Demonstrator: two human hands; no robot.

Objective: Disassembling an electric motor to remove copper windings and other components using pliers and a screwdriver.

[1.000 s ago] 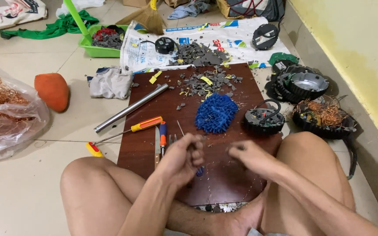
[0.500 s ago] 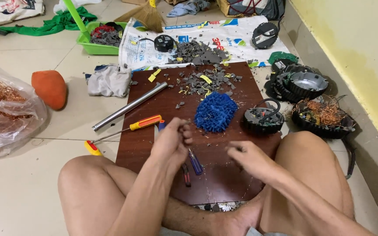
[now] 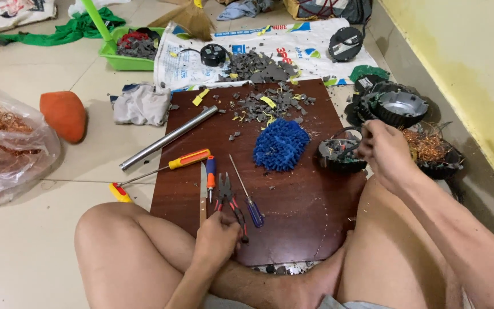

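Left hand (image 3: 217, 239) closed around the handles of red-and-black pliers (image 3: 229, 203) on the dark brown wooden board (image 3: 304, 212), blue-handled screwdriver (image 3: 247, 195) just beside, right hand (image 3: 385, 151) curled, fingertips touching a round black motor part (image 3: 338, 153), fuzzy blue cloth (image 3: 281, 144) between.

The pliers' handles (image 3: 236, 220) vanish under the left hand (image 3: 217, 237) at lower centre. The clear bag of copper wire (image 3: 7, 149) is cut off at the left edge.

My left hand (image 3: 217, 236) low between my knees, fingers curled closed, my right hand (image 3: 385, 150) stretched forward, fingers bent in a loose grip
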